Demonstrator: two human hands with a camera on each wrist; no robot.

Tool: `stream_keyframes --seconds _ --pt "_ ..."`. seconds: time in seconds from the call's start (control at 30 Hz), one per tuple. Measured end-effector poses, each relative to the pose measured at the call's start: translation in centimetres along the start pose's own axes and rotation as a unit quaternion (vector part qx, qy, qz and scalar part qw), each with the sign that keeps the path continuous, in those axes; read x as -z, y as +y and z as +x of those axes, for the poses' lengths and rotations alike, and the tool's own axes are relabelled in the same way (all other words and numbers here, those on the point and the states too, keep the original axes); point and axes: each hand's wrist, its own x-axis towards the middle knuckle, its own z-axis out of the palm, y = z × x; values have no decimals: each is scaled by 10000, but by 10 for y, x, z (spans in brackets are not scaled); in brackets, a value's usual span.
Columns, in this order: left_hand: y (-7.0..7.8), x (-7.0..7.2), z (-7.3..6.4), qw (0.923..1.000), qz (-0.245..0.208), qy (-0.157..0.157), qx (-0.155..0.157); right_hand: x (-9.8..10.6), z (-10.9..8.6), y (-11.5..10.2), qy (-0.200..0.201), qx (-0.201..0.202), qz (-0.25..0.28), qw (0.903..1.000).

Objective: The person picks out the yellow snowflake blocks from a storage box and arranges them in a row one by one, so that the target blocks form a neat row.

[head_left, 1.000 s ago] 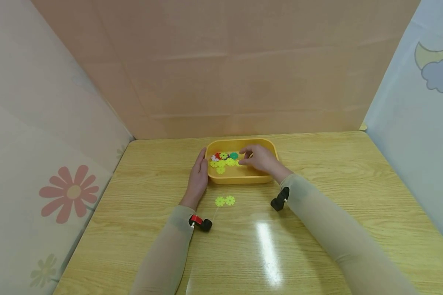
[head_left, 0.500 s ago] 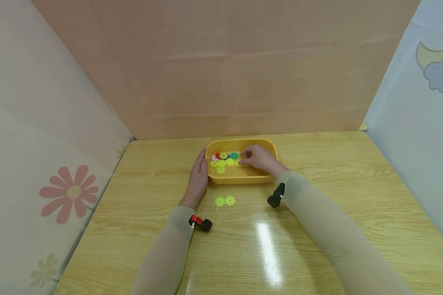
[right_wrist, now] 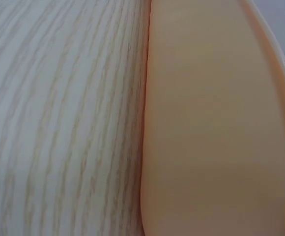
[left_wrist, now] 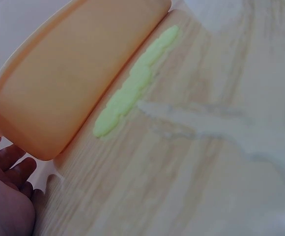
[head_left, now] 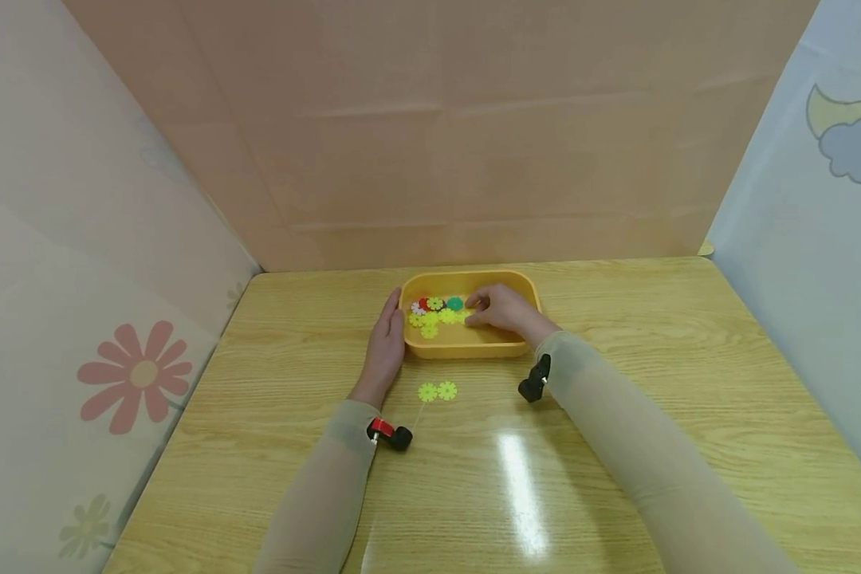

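Observation:
My left hand [head_left: 384, 344] rests along the left end of a yellow-orange plastic tray [head_left: 466, 351], its fingers extended on the outer wall. In the left wrist view part of that hand [left_wrist: 10, 196] shows beside the tray wall. Inside the tray's right half is my right hand [head_left: 504, 308], thumb and forefinger apart. Its thumb tip is at a yellow snowflake disc [head_left: 461, 316] at the right of the yellow group; whether they touch cannot be told. Several more yellow discs [head_left: 429, 319] lie to the left. The right wrist view shows only tray wall and table.
Behind the yellow discs are a green disc [head_left: 455, 304], a red disc [head_left: 423, 303] and a white one [head_left: 416, 308]. Two yellow discs [head_left: 438, 391], side by side, lie on the wooden table [head_left: 294, 446] before the tray. A pinkish-brown panel [head_left: 438, 159] stands behind.
My right forearm has shifted slightly left, and the right hand has dipped a little at the yellow discs. The left hand and the tray stay put.

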Motion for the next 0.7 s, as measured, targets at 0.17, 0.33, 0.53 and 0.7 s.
stream_keyframes --seconds 0.17,0.33,0.53,0.7 --pt "-1 0 0 10000 -30 2 -59 -2 1 1 -65 -8 23 10000" --pt "0 0 -1 10000 -41 13 -39 -2 0 -1 -107 -55 37 9999" --pt "2 0 -1 10000 -77 -8 5 -3 -1 -1 -128 4 -10 9999" --pt "3 0 -2 10000 -56 -4 -6 -3 -1 -2 -150 0 -45 9999"
